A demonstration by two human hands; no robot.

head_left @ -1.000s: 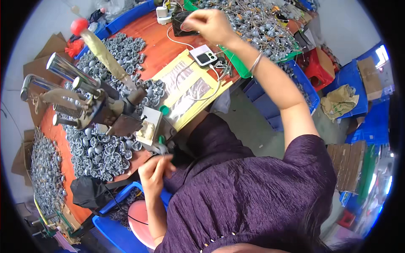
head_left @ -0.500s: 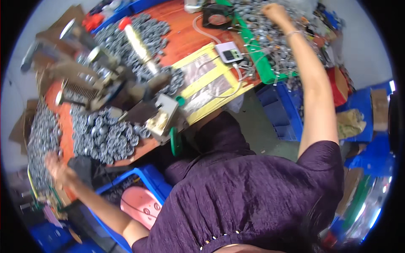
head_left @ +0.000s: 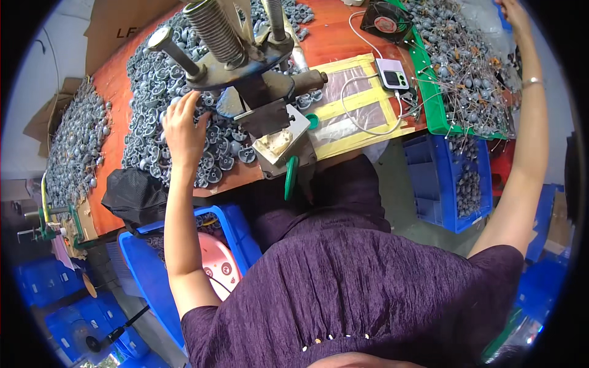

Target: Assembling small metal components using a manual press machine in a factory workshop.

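Note:
My left hand (head_left: 183, 132) reaches over a heap of grey plastic pieces (head_left: 215, 162) at the left of the bench press. Its fingers are stretched out and the thumb stands apart; nothing shows in the grip. The metal press (head_left: 254, 86) has a thick spring, posts and a green ring (head_left: 290, 178) at its base. Far to the right, my right hand (head_left: 515, 17) is at the upper rim, beyond the green-edged tray (head_left: 429, 101) of grey parts with thin wires (head_left: 460, 67). Its fingers look extended, though the picture's edge cuts off some of them.
On the orange tabletop (head_left: 328, 40) are a small fan (head_left: 386, 23), a white device with a cable (head_left: 391, 75) and a yellow-taped sheet (head_left: 343, 141). A second grey heap (head_left: 76, 144) lies far left. Blue crates (head_left: 420, 178) and a black bag (head_left: 135, 196) stand near the bench.
My left hand has moved right and up from the far-left heap to the heap beside the press. My right hand has moved right from above the tray's parts. The view has shifted.

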